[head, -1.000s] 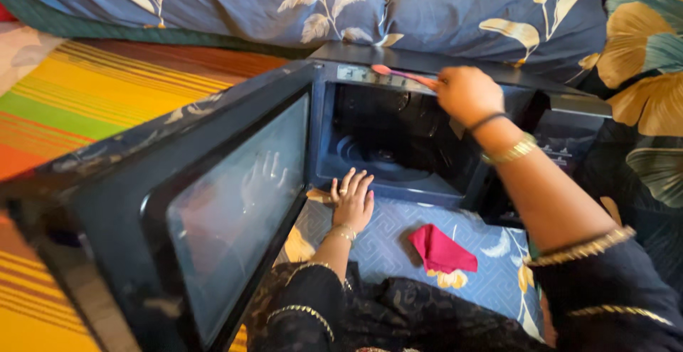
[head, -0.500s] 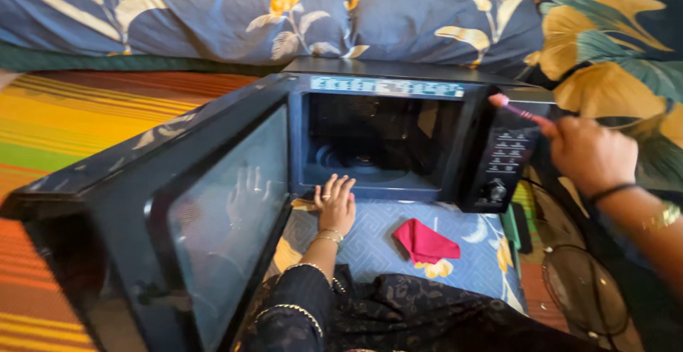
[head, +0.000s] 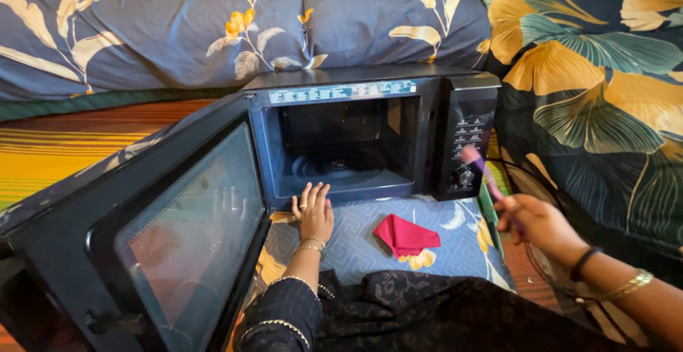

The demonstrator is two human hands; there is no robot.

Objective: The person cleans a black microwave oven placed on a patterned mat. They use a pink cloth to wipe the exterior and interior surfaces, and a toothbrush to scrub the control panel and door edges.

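Here, a black microwave (head: 356, 138) sits on a patterned blue cloth (head: 356, 242), with its door (head: 163, 238) swung wide open toward the viewer on the oven's left side. The person's left hand (head: 313, 213) lies flat, fingers together and extended, at the front lip of the microwave's open cavity, touching the bottom edge. The right hand (head: 541, 224) is raised in front of the microwave's control panel (head: 466, 142), to its right, with its fingers closed around a thin pink and purple stick-like tool (head: 484, 174); the tool is blurred, and its tip points up toward the round dial. A folded red cloth (head: 404, 236) lies just in front of the microwave, between the two hands. Behind the microwave rest dark blue cushions (head: 213, 24) printed with yellow leaves.
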